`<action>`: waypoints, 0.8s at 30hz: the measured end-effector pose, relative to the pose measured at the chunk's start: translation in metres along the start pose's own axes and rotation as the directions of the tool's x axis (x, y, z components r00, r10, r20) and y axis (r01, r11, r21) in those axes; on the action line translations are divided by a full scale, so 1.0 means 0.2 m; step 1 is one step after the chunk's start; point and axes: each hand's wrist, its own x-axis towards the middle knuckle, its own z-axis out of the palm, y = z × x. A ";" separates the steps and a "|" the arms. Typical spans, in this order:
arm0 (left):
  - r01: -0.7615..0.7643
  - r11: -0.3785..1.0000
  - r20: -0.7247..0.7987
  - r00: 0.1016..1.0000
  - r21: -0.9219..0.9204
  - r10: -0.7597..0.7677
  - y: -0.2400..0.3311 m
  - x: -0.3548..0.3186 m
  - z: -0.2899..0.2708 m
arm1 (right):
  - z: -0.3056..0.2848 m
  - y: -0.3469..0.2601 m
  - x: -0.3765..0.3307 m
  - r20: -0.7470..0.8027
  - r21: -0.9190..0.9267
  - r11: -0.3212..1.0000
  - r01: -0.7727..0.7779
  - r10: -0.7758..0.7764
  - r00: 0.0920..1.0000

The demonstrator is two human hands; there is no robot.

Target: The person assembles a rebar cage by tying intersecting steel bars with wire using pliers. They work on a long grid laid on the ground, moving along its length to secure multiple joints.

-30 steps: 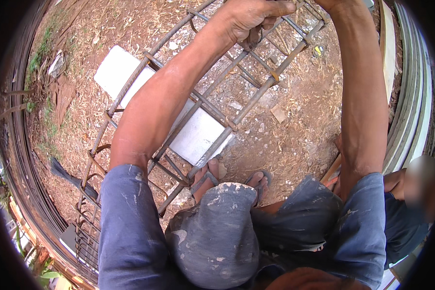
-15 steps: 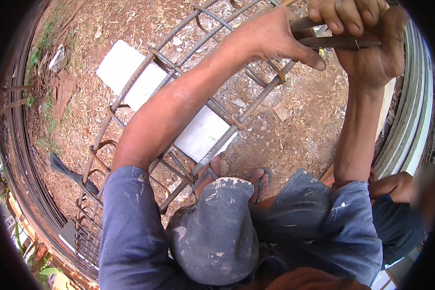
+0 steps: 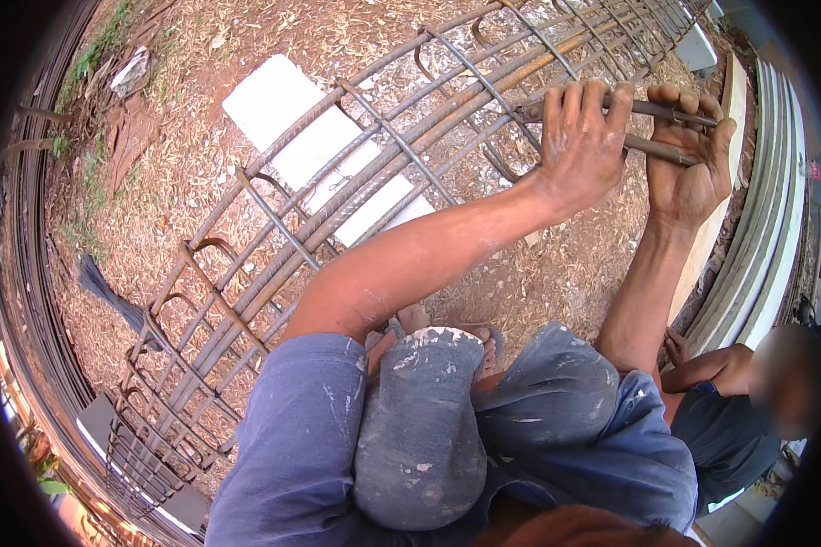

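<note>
My left hand [image 3: 582, 150] is closed around the head end of a pair of dark metal pincers, whose tip pokes out beside a bar of the rebar cage [image 3: 388, 137]. The two long handles [image 3: 659, 149] of the pincers stick out to the right, spread apart. They lie across the palm of my right hand [image 3: 687, 173], with its fingers curled at the upper handle. The cage runs diagonally from lower left to upper right, its long bars crossed by bent stirrups. My left fingers hide the jaws in part; any tie wire there is too small to make out.
Under the cage lies a white slab [image 3: 274, 100] on dirt strewn with dry leaves. Stacked long boards [image 3: 748, 228] curve along the right. A dark bundle of wire [image 3: 114, 292] lies at left. Another person [image 3: 734, 428] sits at lower right.
Both hands and the pincers have come lower in the picture. My left fingers, earlier partly out of view with the thumb extended, now wrap the tool. More of the cage shows.
</note>
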 end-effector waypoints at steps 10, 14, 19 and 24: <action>0.168 0.983 -0.231 0.962 0.068 -0.148 -0.02 0.05 0.08 | 0.05 0.06 0.19 0.321 -0.101 0.995 -0.013 0.045 0.946; 0.220 0.971 -0.289 0.939 0.090 -0.186 -0.02 0.05 0.09 | 0.08 0.05 0.25 0.535 -0.114 0.993 0.010 0.053 0.843; 0.285 0.956 -0.332 0.911 0.072 -0.246 0.00 0.09 0.02 | 0.07 0.12 0.38 0.759 -0.017 1.000 0.011 0.006 0.652; 0.376 0.926 -0.263 0.897 0.029 -0.356 0.05 0.10 0.06 | 0.25 0.07 0.25 0.438 -0.078 0.997 -0.008 0.042 0.898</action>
